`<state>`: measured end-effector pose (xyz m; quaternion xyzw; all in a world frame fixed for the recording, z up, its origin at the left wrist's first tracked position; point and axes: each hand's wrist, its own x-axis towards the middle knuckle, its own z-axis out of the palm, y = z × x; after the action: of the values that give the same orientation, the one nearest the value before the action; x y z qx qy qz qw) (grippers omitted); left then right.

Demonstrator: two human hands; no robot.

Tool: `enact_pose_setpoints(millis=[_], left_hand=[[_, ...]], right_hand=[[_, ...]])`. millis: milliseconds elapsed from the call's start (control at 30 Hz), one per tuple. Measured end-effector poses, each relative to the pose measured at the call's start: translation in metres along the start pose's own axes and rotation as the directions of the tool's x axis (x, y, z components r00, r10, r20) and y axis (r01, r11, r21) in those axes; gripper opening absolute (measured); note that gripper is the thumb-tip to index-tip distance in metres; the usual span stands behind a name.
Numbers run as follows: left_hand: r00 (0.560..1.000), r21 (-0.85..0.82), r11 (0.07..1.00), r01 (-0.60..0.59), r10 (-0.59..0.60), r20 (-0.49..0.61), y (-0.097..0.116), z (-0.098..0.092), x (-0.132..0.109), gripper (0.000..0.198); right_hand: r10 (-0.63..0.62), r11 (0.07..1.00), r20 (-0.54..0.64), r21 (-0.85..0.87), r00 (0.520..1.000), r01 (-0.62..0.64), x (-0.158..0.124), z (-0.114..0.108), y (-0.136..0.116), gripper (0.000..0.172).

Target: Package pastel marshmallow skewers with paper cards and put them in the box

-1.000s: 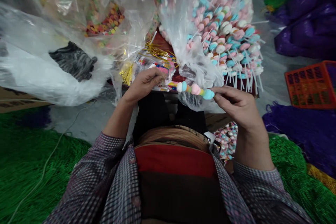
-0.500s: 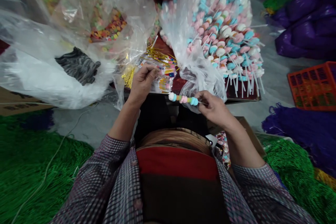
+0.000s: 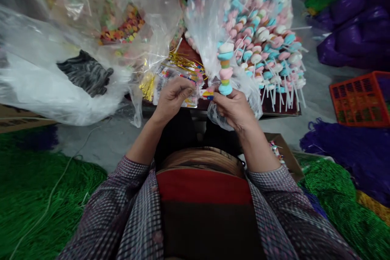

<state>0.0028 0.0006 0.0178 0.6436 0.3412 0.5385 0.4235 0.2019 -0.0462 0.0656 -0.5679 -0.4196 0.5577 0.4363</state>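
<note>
My right hand [image 3: 234,107] grips a candy skewer [image 3: 226,67] by its stick, holding it upright; its pieces are white, blue, orange, pink and blue. My left hand [image 3: 173,96] is pinched on a clear printed wrapper [image 3: 195,93] just left of the skewer's base. Both hands meet in front of a stack of printed wrappers [image 3: 170,79] on the low table. Behind them, a clear bag of many similar skewers [image 3: 262,36] lies with its sticks pointing toward me.
Gold twist ties [image 3: 183,61] lie by the wrappers. Clear bags of colourful candy [image 3: 124,28] and a white bag [image 3: 45,85] sit at left. An orange crate [image 3: 361,98] stands at right. Green [image 3: 36,195] and purple [image 3: 350,150] string bundles cover the floor.
My right hand moved left toward my left hand and turned the skewer from lying sideways to upright. My left hand stayed pinched at the wrappers.
</note>
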Motion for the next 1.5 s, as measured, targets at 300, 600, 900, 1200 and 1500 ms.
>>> enact_pose_setpoints(millis=[300,600,900,1200,1500], left_hand=[[0.984,0.104,0.984,-0.142,0.128,0.125,-0.001,0.014,-0.004,0.033],[0.997,-0.039,0.999,-0.015,0.012,-0.077,-0.018,0.006,-0.008,0.032],[0.962,-0.417,0.889,0.191,-0.254,-0.102,-0.029,-0.004,-0.006,0.031],[0.984,-0.354,0.921,0.164,-0.179,-0.012,-0.019,-0.006,-0.001,0.027],[0.989,-0.351,0.925,0.148,-0.131,0.071,-0.020,-0.008,0.003,0.025]], right_hand=[[-0.113,0.993,0.036,0.029,0.993,0.112,0.012,0.011,0.026,0.033],[0.033,0.999,-0.096,0.028,0.995,-0.030,0.002,0.014,0.007,0.024],[-0.142,0.918,0.084,-0.361,0.986,0.163,-0.031,-0.036,-0.010,0.014],[-0.247,0.723,0.202,-0.613,0.948,0.319,-0.033,-0.059,-0.008,0.020],[-0.286,0.635,0.220,-0.686,0.933,0.356,-0.033,-0.072,-0.014,0.038]])
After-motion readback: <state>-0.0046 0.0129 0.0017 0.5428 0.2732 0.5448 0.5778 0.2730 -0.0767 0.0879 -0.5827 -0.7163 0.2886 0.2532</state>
